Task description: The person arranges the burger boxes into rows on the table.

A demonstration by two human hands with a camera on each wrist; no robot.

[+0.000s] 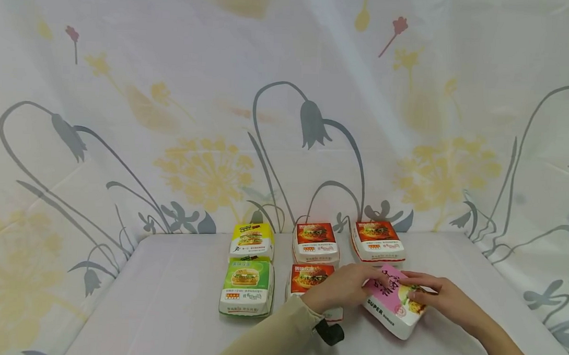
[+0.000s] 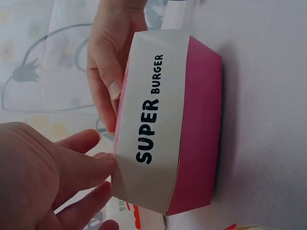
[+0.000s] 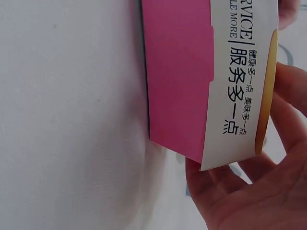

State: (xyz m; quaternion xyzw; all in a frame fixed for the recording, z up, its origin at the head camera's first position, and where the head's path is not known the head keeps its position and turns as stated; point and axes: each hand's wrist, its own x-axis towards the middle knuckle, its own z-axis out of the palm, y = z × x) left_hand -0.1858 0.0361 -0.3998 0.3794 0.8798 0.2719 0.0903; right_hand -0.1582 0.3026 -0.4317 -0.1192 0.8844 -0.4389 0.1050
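Observation:
A pink and white burger box (image 1: 386, 301) printed "SUPER BURGER" sits turned at an angle on the white table, at the front right of the group. My left hand (image 1: 339, 286) holds its left edge, and in the left wrist view the thumb touches the lid's edge near one corner. From the other side my right hand (image 1: 442, 298) grips the box, thumb on the lid and fingers around the far end. In the right wrist view, the pink base of the box (image 3: 180, 81) faces the camera, with fingers partly hidden behind it.
Left of the hands stand a yellow burger box (image 1: 251, 241) and a green one (image 1: 246, 293). Red boxes stand at back centre (image 1: 316, 244) and back right (image 1: 378, 246). Another red box (image 1: 306, 277) is partly covered by my left hand. A flowered cloth (image 1: 211, 107) hangs behind the table.

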